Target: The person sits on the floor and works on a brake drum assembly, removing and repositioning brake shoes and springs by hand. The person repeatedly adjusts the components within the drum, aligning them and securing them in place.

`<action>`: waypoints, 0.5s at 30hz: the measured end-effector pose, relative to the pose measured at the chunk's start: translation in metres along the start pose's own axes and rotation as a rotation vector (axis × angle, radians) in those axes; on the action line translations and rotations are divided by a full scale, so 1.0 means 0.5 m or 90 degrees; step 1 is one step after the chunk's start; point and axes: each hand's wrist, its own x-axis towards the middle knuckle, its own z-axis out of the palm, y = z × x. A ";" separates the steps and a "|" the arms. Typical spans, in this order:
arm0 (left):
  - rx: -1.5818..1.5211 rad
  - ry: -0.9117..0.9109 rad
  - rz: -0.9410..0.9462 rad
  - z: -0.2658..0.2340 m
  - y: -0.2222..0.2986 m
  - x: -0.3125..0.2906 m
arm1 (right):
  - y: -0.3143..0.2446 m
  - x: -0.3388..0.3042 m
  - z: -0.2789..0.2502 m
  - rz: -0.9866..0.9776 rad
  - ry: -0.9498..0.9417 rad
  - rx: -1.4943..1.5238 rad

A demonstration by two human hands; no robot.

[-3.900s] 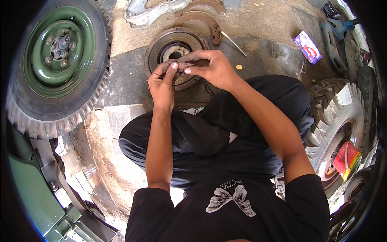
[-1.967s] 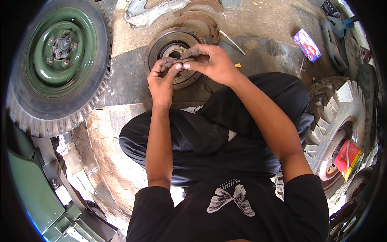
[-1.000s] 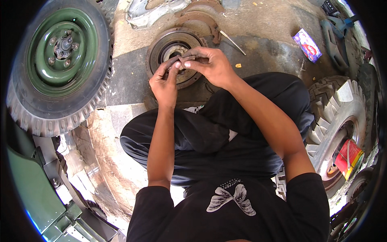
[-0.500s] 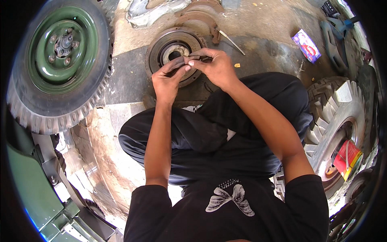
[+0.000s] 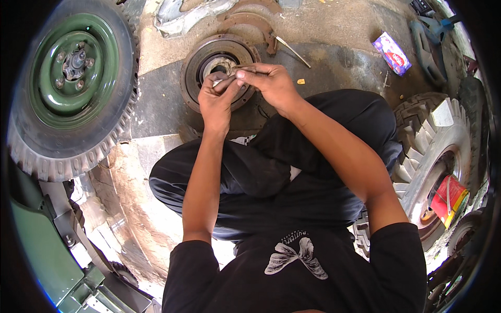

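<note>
My left hand [image 5: 215,102] and my right hand [image 5: 274,86] meet fingertip to fingertip above a round, greasy metal drum [image 5: 193,58]. Both are closed in a pinch around something small, mostly covered by the fingers, so its kind cannot be made out. The drum lies flat on the floor beyond my folded legs, with a ringed face and a dark hole in the middle. My hands hide its right, nearer part. Beyond it to the right lie a rusty curved brake shoe [image 5: 250,22] and a thin pale rod [image 5: 294,52], untouched.
A large tyre on a green wheel [image 5: 99,96] stands at the left, above a green vehicle panel [image 5: 36,235]. Another tyre [image 5: 446,138] with a red-and-yellow container [image 5: 448,201] is at the right. A purple packet [image 5: 392,53] and a pale metal part [image 5: 194,20] lie farther off.
The fingers of my left hand have curled in more, and both hands stay together over the drum. The whole view has shifted slightly.
</note>
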 end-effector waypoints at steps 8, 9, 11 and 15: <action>0.364 0.004 0.083 0.001 -0.022 -0.006 | 0.002 0.102 -0.132 0.024 0.215 -0.272; 0.401 0.016 0.079 -0.008 -0.017 -0.003 | 0.007 0.110 -0.142 0.024 0.241 -0.357; 0.473 0.047 0.068 -0.019 -0.007 0.005 | 0.031 0.112 -0.152 0.012 0.220 -0.492; 0.564 0.109 0.060 -0.044 -0.002 0.015 | 0.026 0.101 -0.112 0.066 0.206 -0.631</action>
